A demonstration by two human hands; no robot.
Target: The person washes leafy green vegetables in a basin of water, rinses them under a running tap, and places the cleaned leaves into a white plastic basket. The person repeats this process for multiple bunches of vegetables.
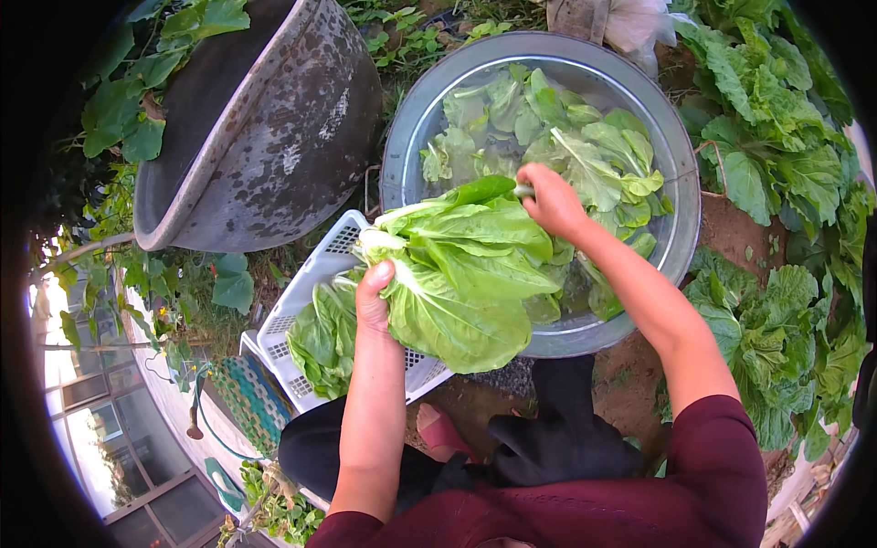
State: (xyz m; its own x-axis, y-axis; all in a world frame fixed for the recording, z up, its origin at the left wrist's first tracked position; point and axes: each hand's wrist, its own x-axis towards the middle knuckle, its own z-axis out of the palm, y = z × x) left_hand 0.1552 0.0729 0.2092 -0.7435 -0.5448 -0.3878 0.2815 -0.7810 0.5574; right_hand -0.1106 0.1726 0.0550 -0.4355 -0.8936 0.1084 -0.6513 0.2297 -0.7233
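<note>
My left hand (pixel 374 296) grips a bunch of green leafy vegetables (pixel 466 257) at its pale root end. The broad leaves fan out to the right, over the near left rim of a round metal basin (pixel 401 147). Above that basin, my right hand (pixel 551 198) is closed around a pale leaf stalk (pixel 524 190); whether the stalk is still joined to the bunch I cannot tell. Loose leaves (pixel 589 161) float in the basin's water. Below the bunch stands a white plastic basket (pixel 336 236) with more greens (pixel 327 335) in it, partly hidden by my left forearm.
A large dark weathered tub (pixel 288 130) leans on its side at upper left. Leafy plants (pixel 767 342) grow on the right, and vines (pixel 127 116) hang at far left. A woven green and blue seat (pixel 250 401) sits beside the basket. Wire handles (pixel 712 168) stick out from the basin.
</note>
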